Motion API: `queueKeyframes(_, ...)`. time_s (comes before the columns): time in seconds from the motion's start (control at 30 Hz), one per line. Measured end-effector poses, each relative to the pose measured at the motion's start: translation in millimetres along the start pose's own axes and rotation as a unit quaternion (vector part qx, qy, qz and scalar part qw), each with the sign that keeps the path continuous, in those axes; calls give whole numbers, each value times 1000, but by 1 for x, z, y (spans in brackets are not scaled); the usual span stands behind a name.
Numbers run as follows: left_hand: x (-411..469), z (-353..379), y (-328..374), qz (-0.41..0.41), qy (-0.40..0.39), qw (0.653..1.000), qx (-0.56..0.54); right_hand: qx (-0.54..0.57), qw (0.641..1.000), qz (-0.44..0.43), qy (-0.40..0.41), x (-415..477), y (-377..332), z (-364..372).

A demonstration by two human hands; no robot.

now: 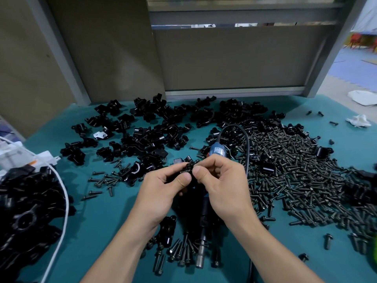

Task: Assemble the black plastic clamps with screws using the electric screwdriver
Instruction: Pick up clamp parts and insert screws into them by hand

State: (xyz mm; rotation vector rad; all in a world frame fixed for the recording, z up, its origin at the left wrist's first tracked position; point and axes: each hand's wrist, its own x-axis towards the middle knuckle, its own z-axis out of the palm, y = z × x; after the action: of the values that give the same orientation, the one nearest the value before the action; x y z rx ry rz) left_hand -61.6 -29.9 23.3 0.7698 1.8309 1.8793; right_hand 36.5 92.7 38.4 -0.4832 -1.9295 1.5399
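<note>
My left hand (pixel 163 186) grips a small black plastic clamp (pixel 186 169) above the middle of the teal table. Touching it from the right, my right hand (pixel 220 180) pinches something small at the clamp's top, likely a screw, mostly hidden by my fingers. The electric screwdriver (pixel 204 227) lies on the table under my hands. Its blue rear end (pixel 216 152) points away from me and its metal bit end (pixel 201 256) points toward me.
Loose black clamps (pixel 146 127) are heaped across the far left and centre. A big pile of dark screws (pixel 289 170) covers the right. More screws (pixel 179 252) lie near the bit. Black parts (pixel 26 211) and a white cable (pixel 61 193) lie at left.
</note>
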Motion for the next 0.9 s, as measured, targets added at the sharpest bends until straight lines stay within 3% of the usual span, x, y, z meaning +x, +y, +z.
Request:
queueKeyframes(0.3, -1, 0, -1, -51, -26, 997, -56, 3, 1000, -12, 4, 0, 4, 1)
queueKeyframes(0.9, -1, 0, -4, -40, -34, 994, -98, 5, 999, -30, -38, 5, 4, -3)
